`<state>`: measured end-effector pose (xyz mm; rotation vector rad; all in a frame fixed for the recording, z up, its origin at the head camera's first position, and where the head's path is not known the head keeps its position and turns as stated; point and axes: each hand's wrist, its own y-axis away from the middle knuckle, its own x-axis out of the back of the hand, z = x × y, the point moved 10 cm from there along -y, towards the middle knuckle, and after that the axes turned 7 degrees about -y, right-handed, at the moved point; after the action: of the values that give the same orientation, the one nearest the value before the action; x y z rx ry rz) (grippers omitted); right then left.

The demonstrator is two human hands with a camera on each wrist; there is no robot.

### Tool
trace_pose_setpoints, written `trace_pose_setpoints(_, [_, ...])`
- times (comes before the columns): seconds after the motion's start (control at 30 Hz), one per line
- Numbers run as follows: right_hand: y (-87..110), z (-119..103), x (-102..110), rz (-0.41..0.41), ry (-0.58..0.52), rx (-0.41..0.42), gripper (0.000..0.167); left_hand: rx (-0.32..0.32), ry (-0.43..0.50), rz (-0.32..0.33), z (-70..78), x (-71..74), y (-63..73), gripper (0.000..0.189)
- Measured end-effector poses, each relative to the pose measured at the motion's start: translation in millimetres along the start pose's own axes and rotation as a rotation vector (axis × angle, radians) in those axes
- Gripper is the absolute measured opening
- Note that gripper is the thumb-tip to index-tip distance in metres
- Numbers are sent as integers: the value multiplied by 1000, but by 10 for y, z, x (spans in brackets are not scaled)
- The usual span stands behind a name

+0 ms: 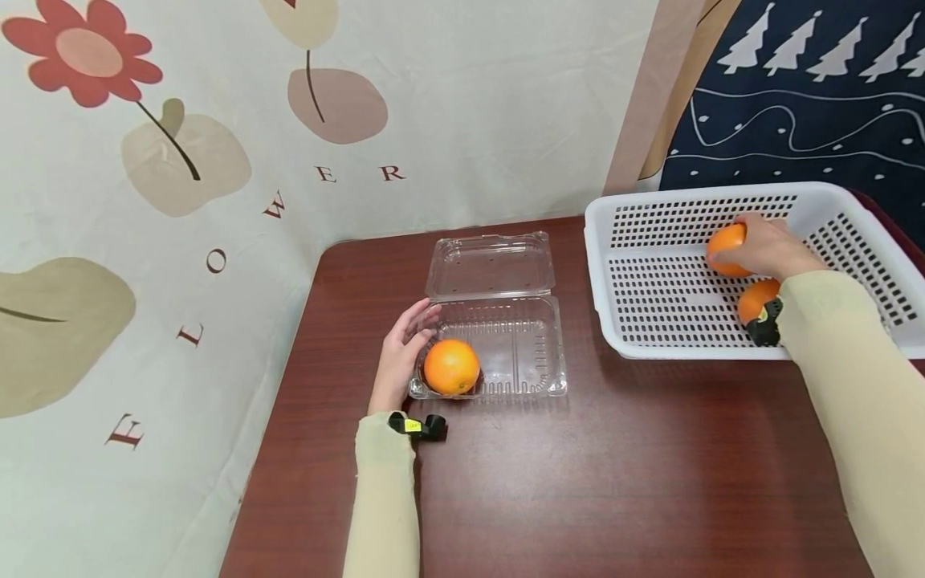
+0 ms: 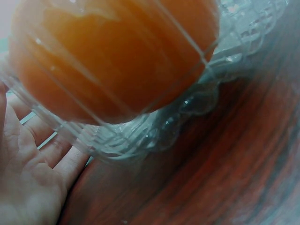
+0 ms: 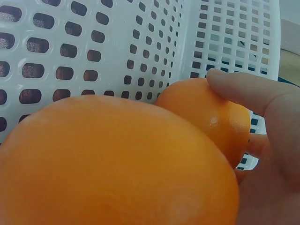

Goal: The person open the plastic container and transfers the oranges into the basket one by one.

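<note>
In the white basket [image 1: 600, 281], my right hand [image 1: 773, 247] grips an orange [image 1: 725, 247] with thumb and fingers curled round it. The right wrist view shows that held orange [image 3: 206, 117] behind a second orange [image 3: 112, 164], which lies nearer the camera. From the head, the second orange [image 1: 756, 300] is partly hidden by the right wrist. My left hand [image 1: 400, 351] rests along the left side of a clear plastic clamshell box [image 1: 516, 345], its fingers loosely extended. One orange [image 1: 453, 367] sits in the box's front left corner, close to that hand.
The clamshell's lid [image 1: 491, 265] lies folded back towards the wall. A dark red-brown table [image 1: 564, 482] carries both containers, the basket standing right of the box. A printed cloth [image 1: 470, 104] hangs behind the table, with a dark blue one [image 1: 802, 128] at the right.
</note>
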<state>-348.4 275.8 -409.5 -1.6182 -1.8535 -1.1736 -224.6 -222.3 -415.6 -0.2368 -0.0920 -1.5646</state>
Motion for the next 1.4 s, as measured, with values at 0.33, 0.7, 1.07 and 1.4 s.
trace_pose_setpoints(0.33, [-6, -14, -7, 12, 26, 34, 97, 4, -13, 1, -10, -9, 8, 46])
trace_pose_setpoints(0.7, [8, -23, -9, -10, 25, 35, 101, 14, -26, 3, -14, -1, 3, 46])
trace_pose_setpoints(1.07, [22, -41, -11, -20, 39, 47, 100, 8, -17, -2, 1, -6, -2, 45])
trace_pose_setpoints(1.4, [18, -20, -14, -32, 49, 50, 100, 12, -22, -1, -28, 3, -16, 46])
